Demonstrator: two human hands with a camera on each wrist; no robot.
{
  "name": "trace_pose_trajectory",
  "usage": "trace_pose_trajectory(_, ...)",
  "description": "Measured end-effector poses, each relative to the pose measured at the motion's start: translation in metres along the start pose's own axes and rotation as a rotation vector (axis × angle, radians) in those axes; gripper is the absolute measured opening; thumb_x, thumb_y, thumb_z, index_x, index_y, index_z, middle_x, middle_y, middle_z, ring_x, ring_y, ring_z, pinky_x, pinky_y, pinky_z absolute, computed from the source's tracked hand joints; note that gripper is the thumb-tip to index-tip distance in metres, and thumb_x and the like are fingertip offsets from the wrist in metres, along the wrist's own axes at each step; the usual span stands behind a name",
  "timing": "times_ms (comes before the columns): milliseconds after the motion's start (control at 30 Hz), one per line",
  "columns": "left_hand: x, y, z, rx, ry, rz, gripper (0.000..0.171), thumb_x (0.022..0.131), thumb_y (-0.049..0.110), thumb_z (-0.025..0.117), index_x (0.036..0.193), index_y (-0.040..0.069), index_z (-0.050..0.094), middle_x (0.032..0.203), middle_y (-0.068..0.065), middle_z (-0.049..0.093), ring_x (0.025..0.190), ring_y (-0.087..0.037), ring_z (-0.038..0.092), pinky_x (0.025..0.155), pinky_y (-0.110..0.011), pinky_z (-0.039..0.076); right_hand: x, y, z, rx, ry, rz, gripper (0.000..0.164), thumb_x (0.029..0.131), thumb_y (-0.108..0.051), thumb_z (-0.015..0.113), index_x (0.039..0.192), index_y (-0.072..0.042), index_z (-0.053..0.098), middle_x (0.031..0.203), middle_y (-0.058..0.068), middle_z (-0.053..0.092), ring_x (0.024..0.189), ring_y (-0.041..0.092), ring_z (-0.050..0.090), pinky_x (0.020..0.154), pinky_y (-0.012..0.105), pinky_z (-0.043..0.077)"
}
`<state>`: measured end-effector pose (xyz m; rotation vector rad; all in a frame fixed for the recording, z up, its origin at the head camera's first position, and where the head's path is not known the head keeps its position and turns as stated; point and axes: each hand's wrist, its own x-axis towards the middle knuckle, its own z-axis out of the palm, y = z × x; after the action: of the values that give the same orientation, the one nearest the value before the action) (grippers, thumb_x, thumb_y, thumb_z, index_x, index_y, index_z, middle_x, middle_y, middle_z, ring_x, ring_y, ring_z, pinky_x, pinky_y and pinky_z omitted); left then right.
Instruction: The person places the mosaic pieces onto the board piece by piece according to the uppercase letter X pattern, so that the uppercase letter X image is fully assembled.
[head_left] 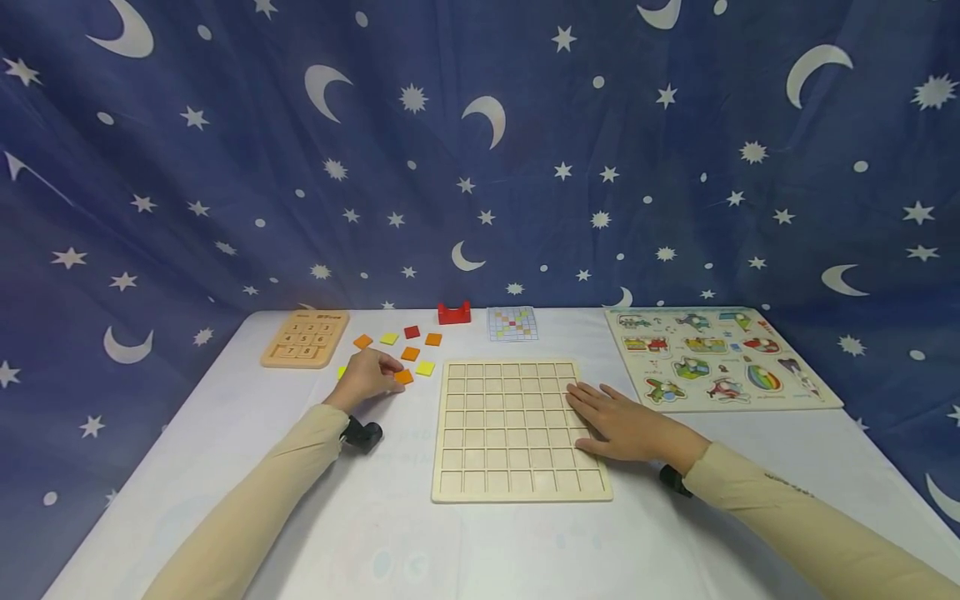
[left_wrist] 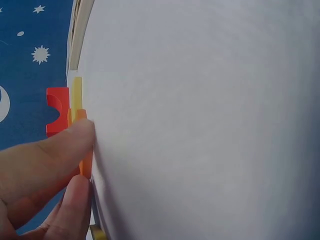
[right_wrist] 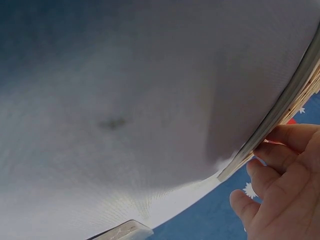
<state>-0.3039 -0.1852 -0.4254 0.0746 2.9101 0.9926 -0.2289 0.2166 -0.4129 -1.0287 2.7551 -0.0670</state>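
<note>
My left hand (head_left: 367,377) is at the left, among several small square tiles. Its fingertips pinch an orange tile (left_wrist: 86,162), which lies at or very near the tabletop. Close by are another orange tile (head_left: 410,354), a yellow tile (head_left: 425,368) and a dark red tile (head_left: 412,332). A pale wooden grid board (head_left: 495,433) lies flat in the middle, its squares bare. Across the board's right edge rests my right hand (head_left: 626,427), fingers extended; in the right wrist view the fingers (right_wrist: 280,155) touch the board's side.
A wooden number puzzle (head_left: 306,339) sits at the far left. Behind the board stand a red notched holder (head_left: 453,314) and a card with a coloured grid pattern (head_left: 512,324). A picture puzzle board (head_left: 720,358) lies at the right. A starry blue curtain (head_left: 480,150) hangs behind the table.
</note>
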Motion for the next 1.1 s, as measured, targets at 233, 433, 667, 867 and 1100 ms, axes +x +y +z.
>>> trace_pose_trajectory(233, -0.0007, 0.0003, 0.0008, -0.004, 0.007, -0.027, 0.028, 0.073, 0.007, 0.078, 0.1, 0.002, 0.072, 0.088, -0.01, 0.068, 0.078, -0.017, 0.056, 0.068, -0.024, 0.044, 0.0003, -0.0002, 0.0005, 0.007, 0.001, -0.006, 0.07, 0.096, -0.042, 0.047, 0.145, 0.002, 0.027, 0.154, 0.019, 0.024, 0.143, 0.036, 0.021, 0.114, 0.054, 0.019)
trace_pose_trajectory(433, -0.0006, 0.0011, 0.0002, -0.005, 0.011, -0.035, 0.027, 0.072, 0.007, 0.078, 0.098, 0.002, 0.073, 0.083, -0.008, 0.066, 0.075, -0.017, 0.053, 0.065, -0.022, 0.042, 0.0012, 0.0019, 0.0027, -0.004, 0.001, -0.003, 0.071, 0.096, -0.044, 0.046, 0.146, 0.001, 0.027, 0.154, 0.018, 0.023, 0.143, 0.035, 0.021, 0.115, 0.053, 0.019)
trace_pose_trajectory(667, -0.0009, -0.0005, 0.0, -0.004, 0.014, -0.029, 0.025, 0.073, 0.007, 0.078, 0.097, 0.002, 0.073, 0.083, -0.009, 0.067, 0.074, -0.017, 0.053, 0.065, -0.023, 0.042, 0.0018, 0.0031, 0.0035, -0.008, -0.003, -0.001, 0.071, 0.096, -0.045, 0.045, 0.147, 0.0, 0.026, 0.155, 0.017, 0.023, 0.143, 0.034, 0.02, 0.115, 0.053, 0.018)
trace_pose_trajectory(867, -0.0017, -0.0016, -0.0028, 0.005, 0.009, 0.009, 0.026, 0.073, 0.007, 0.078, 0.097, 0.002, 0.073, 0.084, -0.01, 0.068, 0.074, -0.017, 0.055, 0.066, -0.023, 0.044, 0.0014, 0.0021, 0.0026, -0.012, -0.002, -0.003, 0.071, 0.096, -0.045, 0.046, 0.146, 0.001, 0.027, 0.154, 0.018, 0.024, 0.143, 0.034, 0.021, 0.115, 0.053, 0.019)
trace_pose_trajectory(1100, -0.0014, 0.0011, -0.008, -0.027, 0.014, 0.04, 0.027, 0.072, 0.009, 0.079, 0.098, 0.003, 0.073, 0.085, -0.01, 0.07, 0.075, -0.016, 0.058, 0.066, -0.022, 0.044, 0.0014, 0.0032, 0.0035, -0.016, -0.002, 0.002, 0.071, 0.095, -0.045, 0.046, 0.146, 0.001, 0.027, 0.155, 0.017, 0.023, 0.143, 0.034, 0.021, 0.115, 0.053, 0.019)
